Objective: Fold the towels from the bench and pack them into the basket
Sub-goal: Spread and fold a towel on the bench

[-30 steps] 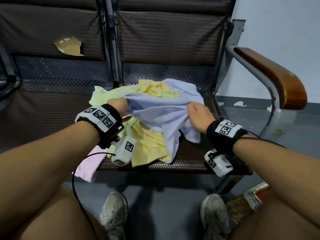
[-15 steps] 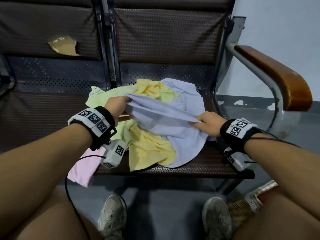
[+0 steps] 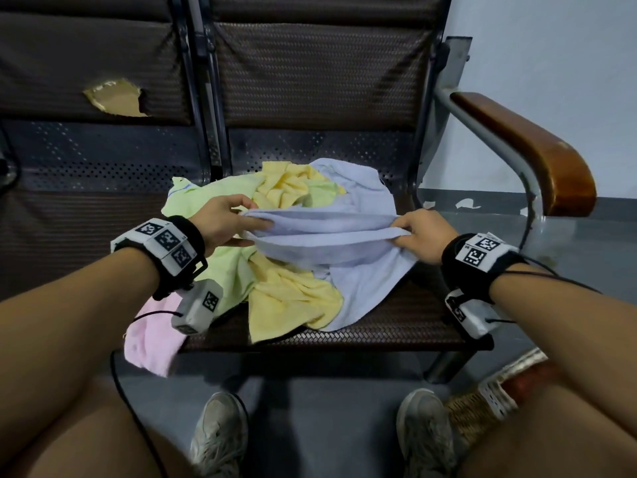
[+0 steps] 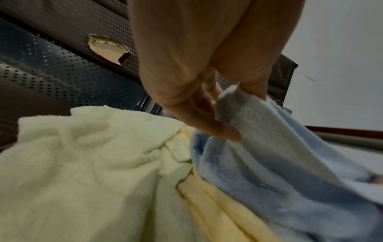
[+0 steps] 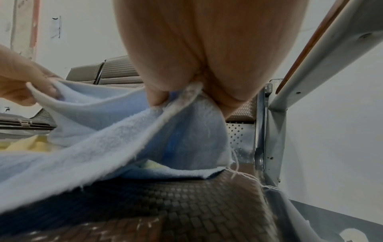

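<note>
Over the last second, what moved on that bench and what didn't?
Both hands drew apart along the blue towel, stretching its edge taut: left hand stayed near the pile, right hand went rightward, fingers pinching throughout. The yellow towel, green towel and pink towel stayed put.

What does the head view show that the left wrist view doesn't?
Only the head view shows the pink towel hanging off the bench's front edge, the basket on the floor, and the right hand. Only the left wrist view shows the left hand's fingertips pinching a corner. Both show the blue towel, plus green and yellow ones.
</note>
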`<action>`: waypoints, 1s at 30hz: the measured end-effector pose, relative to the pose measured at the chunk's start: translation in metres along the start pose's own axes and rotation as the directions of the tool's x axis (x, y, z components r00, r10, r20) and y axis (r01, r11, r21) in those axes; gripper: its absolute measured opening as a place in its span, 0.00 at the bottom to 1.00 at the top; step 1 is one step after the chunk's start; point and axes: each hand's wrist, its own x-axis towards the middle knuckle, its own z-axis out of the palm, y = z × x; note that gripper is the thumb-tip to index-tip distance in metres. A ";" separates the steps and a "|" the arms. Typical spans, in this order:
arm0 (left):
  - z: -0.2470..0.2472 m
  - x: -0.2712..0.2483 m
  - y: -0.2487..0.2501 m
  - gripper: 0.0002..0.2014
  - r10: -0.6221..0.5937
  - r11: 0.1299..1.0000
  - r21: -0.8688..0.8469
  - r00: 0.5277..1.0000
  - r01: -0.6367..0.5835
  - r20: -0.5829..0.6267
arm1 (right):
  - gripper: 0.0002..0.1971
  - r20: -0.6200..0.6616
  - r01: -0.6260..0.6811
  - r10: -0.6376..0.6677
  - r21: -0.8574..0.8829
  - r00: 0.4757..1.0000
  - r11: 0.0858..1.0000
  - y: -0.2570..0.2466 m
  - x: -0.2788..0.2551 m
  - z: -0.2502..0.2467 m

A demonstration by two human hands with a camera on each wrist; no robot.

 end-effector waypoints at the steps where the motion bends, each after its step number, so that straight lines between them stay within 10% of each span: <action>1: 0.000 -0.001 0.002 0.10 0.025 0.999 -0.028 1.000 -0.024 0.018 | 0.11 0.023 -0.011 0.011 0.001 1.000 1.000 0.001 -0.001 0.001; 8: 0.002 -0.005 0.001 0.08 0.071 0.997 0.002 0.978 -0.072 -0.194 | 0.26 0.243 -0.105 0.135 -0.134 0.961 0.985 -0.002 -0.010 0.008; 15: -0.017 -0.005 -0.012 0.06 0.038 0.978 0.207 0.964 0.017 -0.262 | 0.06 0.022 -0.076 0.075 0.029 0.997 0.997 -0.005 -0.015 -0.002; 21: -0.024 -0.009 -0.008 0.08 0.102 0.858 0.498 0.908 0.126 -0.406 | 0.20 -0.003 -0.007 0.008 0.113 1.000 0.994 -0.017 -0.015 -0.004; 25: -0.019 -0.012 0.000 0.06 0.061 0.921 0.380 0.937 0.080 -0.344 | 0.08 0.031 -0.037 0.040 -0.089 0.999 0.995 -0.031 -0.013 -0.011; 30: -0.021 -0.025 0.019 0.11 -0.047 0.990 -0.135 0.993 0.032 -0.108 | 0.13 -0.256 -0.100 0.133 0.138 0.958 0.985 -0.042 -0.012 -0.038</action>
